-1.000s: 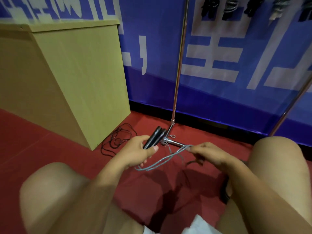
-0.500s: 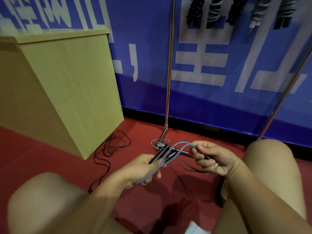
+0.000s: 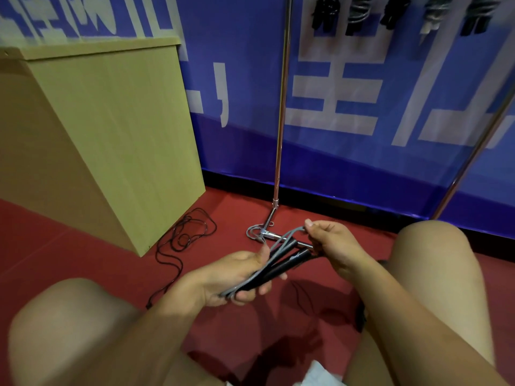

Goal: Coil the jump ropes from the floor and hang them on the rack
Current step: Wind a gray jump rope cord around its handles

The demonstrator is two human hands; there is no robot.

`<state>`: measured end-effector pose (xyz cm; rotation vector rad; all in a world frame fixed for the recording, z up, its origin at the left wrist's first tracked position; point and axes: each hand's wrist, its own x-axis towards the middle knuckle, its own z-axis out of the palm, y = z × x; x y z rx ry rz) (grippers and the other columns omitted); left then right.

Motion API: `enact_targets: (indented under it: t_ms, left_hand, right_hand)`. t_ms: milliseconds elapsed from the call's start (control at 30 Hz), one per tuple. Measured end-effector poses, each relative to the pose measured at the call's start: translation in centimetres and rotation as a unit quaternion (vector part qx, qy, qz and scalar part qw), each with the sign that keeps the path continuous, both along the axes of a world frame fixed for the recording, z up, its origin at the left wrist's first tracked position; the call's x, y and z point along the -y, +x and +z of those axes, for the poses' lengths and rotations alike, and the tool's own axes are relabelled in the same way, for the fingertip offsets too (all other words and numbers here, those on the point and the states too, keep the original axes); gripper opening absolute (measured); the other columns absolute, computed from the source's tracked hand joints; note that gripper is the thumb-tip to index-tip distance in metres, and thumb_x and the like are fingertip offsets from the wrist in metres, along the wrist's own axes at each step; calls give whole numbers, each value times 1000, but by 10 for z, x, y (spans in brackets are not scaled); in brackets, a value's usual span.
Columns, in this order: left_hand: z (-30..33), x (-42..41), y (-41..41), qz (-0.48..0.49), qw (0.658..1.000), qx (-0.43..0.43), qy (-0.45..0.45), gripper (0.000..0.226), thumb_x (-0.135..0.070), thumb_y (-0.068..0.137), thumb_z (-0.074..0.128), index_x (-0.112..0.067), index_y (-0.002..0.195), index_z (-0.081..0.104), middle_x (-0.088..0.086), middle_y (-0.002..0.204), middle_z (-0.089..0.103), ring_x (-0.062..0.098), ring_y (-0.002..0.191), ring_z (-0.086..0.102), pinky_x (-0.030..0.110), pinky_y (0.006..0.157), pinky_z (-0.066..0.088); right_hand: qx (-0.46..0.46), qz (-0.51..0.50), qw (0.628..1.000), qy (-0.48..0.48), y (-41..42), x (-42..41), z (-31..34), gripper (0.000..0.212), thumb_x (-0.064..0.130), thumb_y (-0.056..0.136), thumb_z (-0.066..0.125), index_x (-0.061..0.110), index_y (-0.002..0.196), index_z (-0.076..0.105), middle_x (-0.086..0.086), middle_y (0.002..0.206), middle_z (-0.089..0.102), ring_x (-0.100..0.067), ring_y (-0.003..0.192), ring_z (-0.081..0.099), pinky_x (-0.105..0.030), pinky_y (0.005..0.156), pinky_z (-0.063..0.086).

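Hands meet low over the red floor (image 3: pixel 83 246), between the person's two raised knees. The left hand (image 3: pixel 237 277) curls its fingers and thumb round the two black handles (image 3: pixel 281 263) of a jump rope, with the folded grey cord (image 3: pixel 278 246) running along them. The right hand (image 3: pixel 331 243) pinches the far bend of that cord, just above the handle tips. A second, black jump rope (image 3: pixel 189 232) lies loose in a tangle on the floor, at the near corner of a pale wooden cabinet (image 3: pixel 111 129) that stands against the blue wall banner (image 3: pixel 348 112). The rack (image 3: pixel 281 107) rises as a thin metal pole just beyond the hands, its foot resting on the floor near the wall's base, with a small grey loop of cord (image 3: pixel 253 232) lying round the foot. Coiled ropes (image 3: pixel 359 12) hang in a row at the top edge, dark and grey, blurred. A second slanted pole (image 3: pixel 473 151) stands on the right.
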<state>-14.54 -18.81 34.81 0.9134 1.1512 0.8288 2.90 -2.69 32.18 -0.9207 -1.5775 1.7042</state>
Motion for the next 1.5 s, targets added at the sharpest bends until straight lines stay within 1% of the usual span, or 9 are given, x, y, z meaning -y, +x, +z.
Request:
enact_targets:
  t_ms: [133, 333, 533, 700, 933, 1100, 1300, 1433, 1500]
  left_hand:
    - [-4, 0, -4, 12, 997, 43, 59, 54, -63, 78, 67, -17, 103, 57, 0, 70, 53, 6, 46, 45, 17, 40, 36]
    - [-3, -2, -6, 146, 982, 56, 102, 46, -35, 90, 56, -10, 128, 50, -1, 70, 51, 12, 53, 52, 24, 48, 49]
    - [-8, -17, -35, 388, 910, -102, 105, 19, -31, 101, 56, -17, 88, 52, 0, 67, 51, 8, 42, 41, 20, 39, 30]
    - [-14, -22, -33, 363, 892, -237, 129, 21, -30, 100, 57, -10, 95, 57, 3, 69, 52, 11, 44, 44, 19, 40, 34]
    - [-14, -16, -35, 285, 917, -256, 116, 12, -38, 98, 58, -29, 105, 61, 0, 74, 56, 13, 50, 53, 27, 46, 46]
    - [-18, -16, -35, 277, 913, -283, 95, 18, -44, 97, 57, -33, 111, 63, 1, 71, 55, 13, 49, 51, 25, 45, 45]
    - [-32, -21, -34, 279, 888, -353, 89, 39, -58, 97, 44, -25, 81, 56, -8, 67, 51, 13, 61, 48, 32, 62, 38]
    - [-23, -25, -25, 291, 896, -331, 55, 52, -60, 102, 20, -30, 108, 62, -3, 86, 66, 19, 74, 68, 26, 59, 43]
    - [-16, -25, -20, 296, 904, -307, 29, 49, -53, 105, 17, -29, 109, 59, -3, 81, 63, 4, 63, 66, 20, 47, 35]
  right_hand:
    - [131, -9, 981, 140, -2, -2, -18, 40, 37, 89, 69, 3, 68, 64, 2, 63, 56, -7, 62, 48, -28, 66, 42]
    - [307, 69, 924, 215, -6, 11, -21, 77, 79, 82, 42, 5, 65, 55, -4, 56, 54, -11, 56, 49, -30, 60, 41]
    - [133, 177, 974, 41, -11, 32, 9, 23, 27, 101, 53, 11, 85, 59, -2, 60, 45, -10, 43, 36, -22, 43, 30]
    - [62, 204, 969, -123, -7, 51, 62, 23, 12, 102, 42, 6, 97, 64, -3, 64, 45, -7, 38, 33, -14, 33, 25]
    - [130, 128, 979, 95, -12, 31, 75, 15, 15, 96, 60, 2, 98, 66, 7, 58, 44, -6, 46, 34, -22, 47, 29]
    - [141, 165, 966, 142, -13, 17, 48, 14, 19, 97, 60, 19, 87, 70, -1, 64, 44, -10, 50, 33, -21, 45, 27]
    - [98, 141, 973, 153, -5, 21, 13, 12, 12, 98, 57, 14, 95, 69, 4, 63, 41, -10, 54, 31, -21, 48, 26]
    - [93, 88, 978, 163, -3, 18, 6, 15, 15, 98, 57, 20, 91, 69, 5, 62, 42, -8, 54, 34, -21, 50, 29]
    - [103, 76, 976, 177, 0, 17, 5, 13, 13, 98, 57, 17, 92, 67, 15, 58, 44, -3, 53, 36, -17, 52, 31]
